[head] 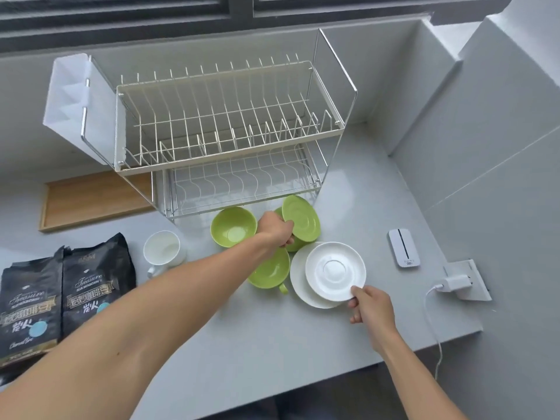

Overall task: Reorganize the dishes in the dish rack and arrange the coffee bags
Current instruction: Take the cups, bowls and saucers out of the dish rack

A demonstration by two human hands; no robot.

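A two-tier white wire dish rack [230, 137] stands on the grey counter with no dishes in it. In front of it my left hand [277, 230] grips a green saucer [301, 218], tilted up on edge above another green dish. A green bowl [233, 226] sits to the left and a green cup [269, 272] lies under my forearm. My right hand [368, 304] pinches the rim of a small white saucer [335, 271], raised over a larger white plate [298, 283]. A white mug [163, 248] stands left. Two black coffee bags [65, 295] lie at the counter's left edge.
A wooden tray [91, 201] lies left of the rack's lower tier. A small white device [404, 247] rests on the counter at right. A white charger [454, 283] is plugged into a socket, its cable hanging over the counter edge. Walls close the right side.
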